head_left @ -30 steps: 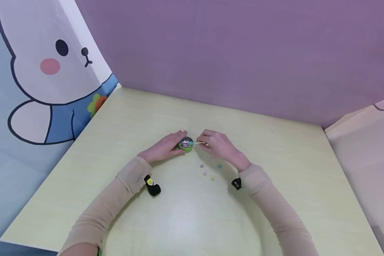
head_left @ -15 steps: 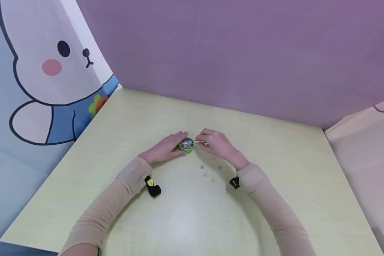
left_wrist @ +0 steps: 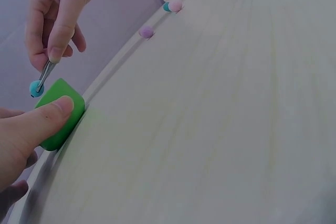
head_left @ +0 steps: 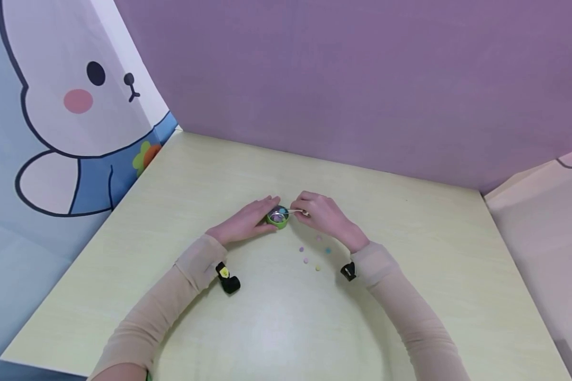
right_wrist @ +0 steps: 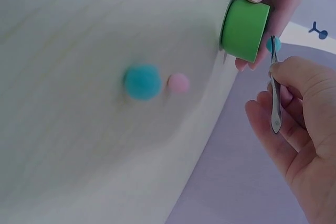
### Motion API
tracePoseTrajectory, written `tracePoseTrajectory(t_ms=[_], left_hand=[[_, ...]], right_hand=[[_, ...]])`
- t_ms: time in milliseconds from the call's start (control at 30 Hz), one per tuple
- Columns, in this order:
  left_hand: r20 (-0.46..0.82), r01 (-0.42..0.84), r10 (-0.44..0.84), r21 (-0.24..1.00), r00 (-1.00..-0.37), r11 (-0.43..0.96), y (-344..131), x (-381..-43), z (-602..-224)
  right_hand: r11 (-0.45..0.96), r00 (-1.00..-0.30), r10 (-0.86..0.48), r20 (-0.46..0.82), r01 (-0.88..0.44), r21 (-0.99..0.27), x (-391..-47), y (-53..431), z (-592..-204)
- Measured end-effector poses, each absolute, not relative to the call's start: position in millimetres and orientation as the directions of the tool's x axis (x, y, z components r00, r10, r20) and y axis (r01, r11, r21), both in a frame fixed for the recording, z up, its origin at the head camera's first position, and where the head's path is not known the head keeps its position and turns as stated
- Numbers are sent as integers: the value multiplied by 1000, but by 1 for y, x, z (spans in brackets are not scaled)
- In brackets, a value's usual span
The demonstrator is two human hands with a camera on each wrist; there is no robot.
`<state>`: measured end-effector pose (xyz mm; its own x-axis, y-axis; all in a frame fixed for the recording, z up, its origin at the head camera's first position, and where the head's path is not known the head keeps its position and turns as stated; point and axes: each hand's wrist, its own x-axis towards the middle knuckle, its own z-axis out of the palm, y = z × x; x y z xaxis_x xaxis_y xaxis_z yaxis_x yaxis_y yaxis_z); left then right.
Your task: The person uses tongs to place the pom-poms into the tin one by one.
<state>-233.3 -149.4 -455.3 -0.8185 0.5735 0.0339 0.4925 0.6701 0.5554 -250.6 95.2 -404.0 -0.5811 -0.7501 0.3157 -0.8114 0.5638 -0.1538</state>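
My left hand (head_left: 245, 219) holds a small round green bowl (head_left: 280, 225), thumb on the near side and fingers on the far side. Its inside is shiny metal, and a few little pompoms lie in it. In my right hand (head_left: 323, 214) is a pair of metal tweezers (right_wrist: 275, 98), pinched between thumb and fingers. A blue pompom (left_wrist: 34, 89) sits at the tweezer tips, over the bowl's opening. From the right wrist view, the bowl's green wall (right_wrist: 244, 30) hides what is inside.
On the table (head_left: 267, 328), nearer the body, lie several loose pompoms: a blue pompom (head_left: 328, 251), a purple pompom (head_left: 301, 249), a yellow pompom (head_left: 317, 268) and pink ones. A purple wall (head_left: 338, 79) stands behind the table's far edge.
The tweezers with the blue pompom have shifted slightly left over the bowl, and my right hand with them. My left hand stays at the bowl.
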Motion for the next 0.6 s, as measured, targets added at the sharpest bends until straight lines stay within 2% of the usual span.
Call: tracePoseTrajectory(t_ms=[600], left_hand=[[40, 505, 583, 549, -812, 666, -149, -235, -457]], right_hand=[[559, -575, -749, 328, -815, -153, -252, 96, -408]])
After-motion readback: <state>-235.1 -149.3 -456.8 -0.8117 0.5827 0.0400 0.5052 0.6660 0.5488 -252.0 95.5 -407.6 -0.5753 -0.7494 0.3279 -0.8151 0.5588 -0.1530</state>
